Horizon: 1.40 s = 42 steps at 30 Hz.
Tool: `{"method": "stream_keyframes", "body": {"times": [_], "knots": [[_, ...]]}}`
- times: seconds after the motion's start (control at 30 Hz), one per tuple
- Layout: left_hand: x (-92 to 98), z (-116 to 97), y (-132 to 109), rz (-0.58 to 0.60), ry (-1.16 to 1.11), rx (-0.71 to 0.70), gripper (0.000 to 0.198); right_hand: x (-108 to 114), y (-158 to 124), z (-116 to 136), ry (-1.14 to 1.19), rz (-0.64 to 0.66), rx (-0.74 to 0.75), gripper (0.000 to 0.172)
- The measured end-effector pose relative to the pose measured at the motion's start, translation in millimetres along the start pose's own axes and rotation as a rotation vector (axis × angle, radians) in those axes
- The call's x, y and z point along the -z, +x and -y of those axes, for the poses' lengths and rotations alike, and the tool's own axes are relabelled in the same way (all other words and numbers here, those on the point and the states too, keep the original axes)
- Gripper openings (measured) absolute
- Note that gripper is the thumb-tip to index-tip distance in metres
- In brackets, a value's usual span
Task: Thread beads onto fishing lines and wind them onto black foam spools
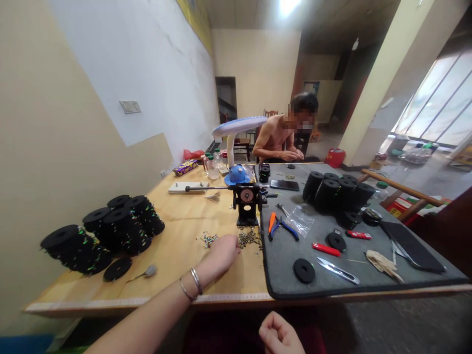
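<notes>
My left hand (pixel 224 251), with two bangles at the wrist, rests on the wooden table (pixel 180 209) beside a pile of small brass-coloured pieces (pixel 250 239). Its fingers are curled together at the pile; anything between them is hidden. Left of that hand lies a small heap of multicoloured bits (pixel 209 240). Just behind stands a small black hand-crank machine (pixel 247 204) with a round dial, its long rod pointing left. Below the table's front edge is my right hand (pixel 279 335), closed with thumb against curled fingers; I cannot make out what it holds, if anything.
Stacks of black discs (pixel 121 226) stand left, more stacks (pixel 334 189) right. On the grey mat (pixel 295 270) lie pliers (pixel 283 227), thread snips (pixel 337 270), a red-handled cutter (pixel 326 249) and a phone (pixel 284 185). A lamp (pixel 236 172) stands behind; a person (pixel 276 135) sits opposite.
</notes>
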<state>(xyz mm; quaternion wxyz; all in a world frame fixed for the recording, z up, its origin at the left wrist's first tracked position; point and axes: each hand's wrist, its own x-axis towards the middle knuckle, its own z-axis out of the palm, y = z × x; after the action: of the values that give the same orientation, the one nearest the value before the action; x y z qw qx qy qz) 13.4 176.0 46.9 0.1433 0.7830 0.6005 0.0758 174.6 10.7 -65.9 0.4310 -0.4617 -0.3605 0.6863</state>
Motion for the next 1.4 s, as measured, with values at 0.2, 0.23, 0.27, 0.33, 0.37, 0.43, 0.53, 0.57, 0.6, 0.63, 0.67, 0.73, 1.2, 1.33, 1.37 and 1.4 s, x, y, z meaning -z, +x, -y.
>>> {"method": "stream_keyframes", "body": {"times": [0.2, 0.23, 0.27, 0.33, 0.37, 0.43, 0.53, 0.57, 0.6, 0.63, 0.67, 0.73, 1.2, 1.33, 1.37, 1.4], "knots": [[6.1, -4, -6, -0.008, 0.005, -0.096, 0.012, -10, -14, 15, 0.087, -0.119, 0.046, 0.048], [8.1, -4, -9, -0.015, -0.009, -0.113, 0.013, -11, -17, 17, 0.098, -0.142, 0.049, 0.046], [10.0, -4, -14, -0.021, -0.024, -0.128, 0.013, -12, -19, 19, 0.113, -0.156, 0.049, 0.043], [11.9, -3, -24, -0.020, -0.094, -0.158, 0.014, -13, -23, 22, 0.153, -0.164, 0.045, 0.040], [11.6, -2, -29, -0.012, -0.164, -0.174, 0.013, -13, -24, 24, 0.173, -0.162, 0.044, 0.038], [8.8, -1, -40, 0.006, -0.334, -0.201, 0.011, -12, -27, 27, 0.201, -0.164, 0.035, 0.036], [2.2, 1, -53, -0.008, -0.532, -0.210, 0.011, -9, -32, 34, 0.211, -0.171, 0.022, 0.035], [0.4, 1, -55, -0.021, -0.570, -0.206, 0.012, -8, -34, 36, 0.211, -0.173, 0.022, 0.035], [-0.9, 1, -57, -0.033, -0.602, -0.199, 0.012, -6, -36, 38, 0.210, -0.176, 0.026, 0.034], [-1.6, 1, -58, -0.039, -0.631, -0.193, 0.012, -4, -38, 40, 0.207, -0.180, 0.031, 0.034], [-1.7, 1, -59, -0.040, -0.656, -0.191, 0.012, -2, -40, 43, 0.201, -0.185, 0.040, 0.033], [-1.0, 1, -59, -0.036, -0.694, -0.196, 0.012, 3, -45, 49, 0.180, -0.201, 0.063, 0.031], [-6.2, -4, -46, -0.065, -0.458, -0.231, 0.011, 24, -65, 101, 0.111, -0.363, 0.156, 0.029], [-8.5, -7, -40, -0.104, -0.397, -0.236, 0.011, 28, -64, 105, 0.178, -0.375, 0.145, 0.029], [-8.7, -8, -39, -0.108, -0.385, -0.234, 0.011, 30, -64, 106, 0.187, -0.374, 0.142, 0.029], [-8.8, -9, -38, -0.111, -0.376, -0.231, 0.011, 31, -64, 108, 0.194, -0.369, 0.140, 0.029]]}}
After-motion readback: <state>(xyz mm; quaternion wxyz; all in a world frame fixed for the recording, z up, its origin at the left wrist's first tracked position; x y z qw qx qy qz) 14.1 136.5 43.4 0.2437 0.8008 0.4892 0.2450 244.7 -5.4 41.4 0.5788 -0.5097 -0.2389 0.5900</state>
